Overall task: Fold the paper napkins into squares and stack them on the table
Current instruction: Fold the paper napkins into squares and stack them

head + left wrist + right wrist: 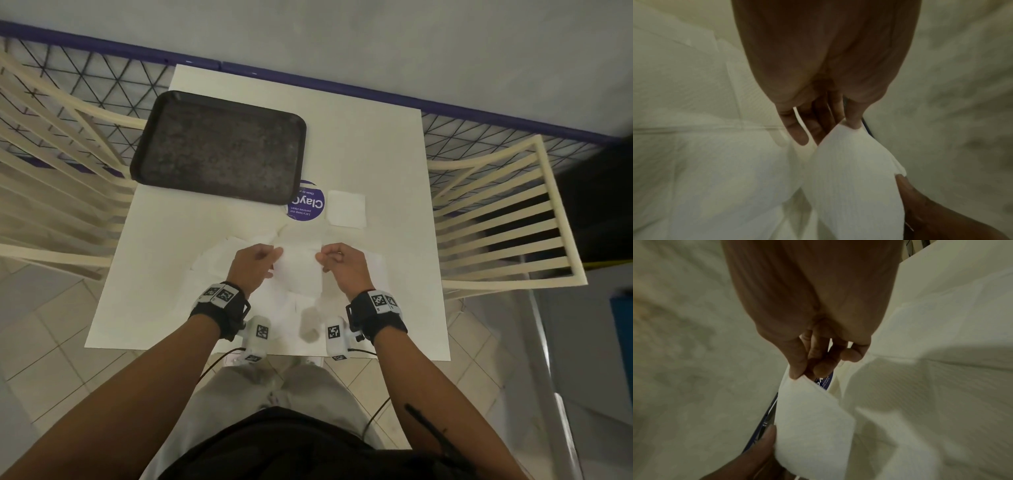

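Observation:
A white paper napkin (301,267) hangs between both hands just above the table. My left hand (260,262) pinches its left top corner, and my right hand (334,258) pinches its right top corner. In the left wrist view the napkin (853,178) runs from my left fingers (854,123) down to the other hand. The right wrist view shows the same sheet (812,418) pinched by my right thumb and forefinger (797,369). One folded square napkin (346,209) lies flat further back on the right. Several unfolded napkins (222,257) lie spread under and around my hands.
A dark empty tray (219,147) sits at the back left of the white table (387,154). A round purple sticker (306,205) lies beside the folded square. Cream slatted chairs (500,212) stand on both sides, with a mesh fence behind.

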{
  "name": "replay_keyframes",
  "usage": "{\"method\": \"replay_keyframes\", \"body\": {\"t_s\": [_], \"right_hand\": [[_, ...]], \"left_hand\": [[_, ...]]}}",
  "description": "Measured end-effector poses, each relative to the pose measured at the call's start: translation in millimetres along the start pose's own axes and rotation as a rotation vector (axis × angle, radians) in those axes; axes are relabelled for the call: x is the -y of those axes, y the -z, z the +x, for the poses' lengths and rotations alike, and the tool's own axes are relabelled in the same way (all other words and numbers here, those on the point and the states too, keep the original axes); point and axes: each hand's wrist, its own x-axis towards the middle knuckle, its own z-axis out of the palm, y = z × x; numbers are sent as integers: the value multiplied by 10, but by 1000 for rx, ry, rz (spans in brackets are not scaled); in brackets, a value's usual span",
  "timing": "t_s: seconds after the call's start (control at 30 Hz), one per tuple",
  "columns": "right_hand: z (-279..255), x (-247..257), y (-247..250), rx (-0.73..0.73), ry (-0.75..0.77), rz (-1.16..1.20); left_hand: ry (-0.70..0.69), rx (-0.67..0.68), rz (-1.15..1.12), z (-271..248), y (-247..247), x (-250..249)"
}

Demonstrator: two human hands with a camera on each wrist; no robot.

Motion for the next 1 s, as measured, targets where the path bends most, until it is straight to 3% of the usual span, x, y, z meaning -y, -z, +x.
{"method": "replay_keyframes", "body": {"t_s": [0.37, 0.53, 0.67, 0.8, 0.9, 1.0], "right_hand": [[-36, -131, -134, -86, -54, -17], [-34, -149, -114, -141, -33, -148], [-18, -155, -39, -177, -4, -185], [-12, -135, -28, -149, -6, -93], [-24, -93, -17, -82, 15, -88], [-37, -62, -45, -25, 34, -32]], "left_hand": [[13, -14, -96, -119, 69, 75], [23, -46, -109, -123, 105, 134], [73, -85, 14, -66, 146, 199], [119, -109, 298, -61, 140, 224], [27, -178, 358, -100, 98, 169], [-53, -93, 330, -142, 68, 79]]}}
